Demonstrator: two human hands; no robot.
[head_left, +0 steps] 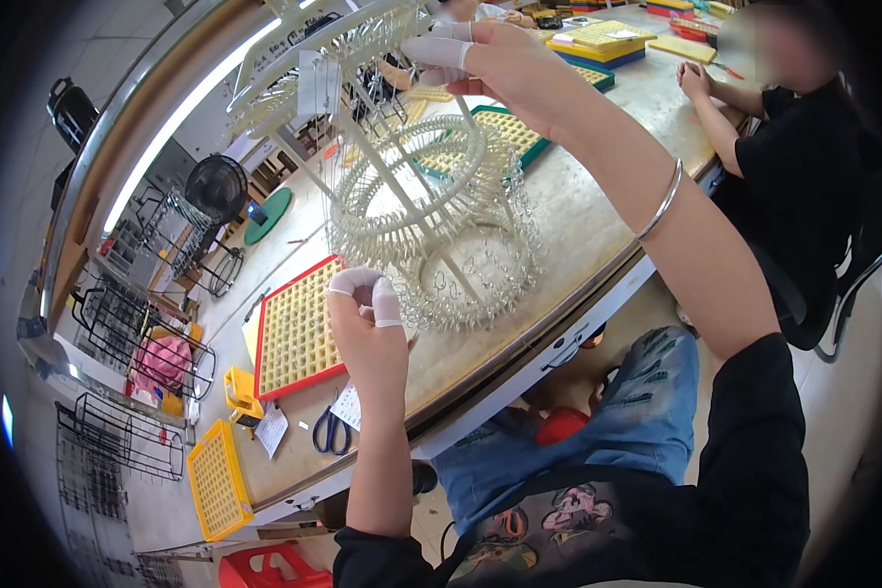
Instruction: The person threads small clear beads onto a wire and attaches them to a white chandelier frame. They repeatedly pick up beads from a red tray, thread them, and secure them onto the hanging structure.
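A white tiered round rack stands tilted in my view on the workbench, its rings lined with hooks. Thin silvery chains or small jewellery pieces hang around the lower tiers. White finger cots cover fingertips of both hands. My right hand is raised at the upper tier, fingers bent and closed near its hooks; what they pinch is too small to make out. Beside the lowest ring, my left hand has thumb and fingers curled together, and anything between them is hidden. A paper tag hangs from the upper tier.
A red-framed compartment tray lies left, near dark-handled scissors, a yellow tape dispenser and a yellow tray. A green-framed tray lies behind the rack. Another person sits at the right.
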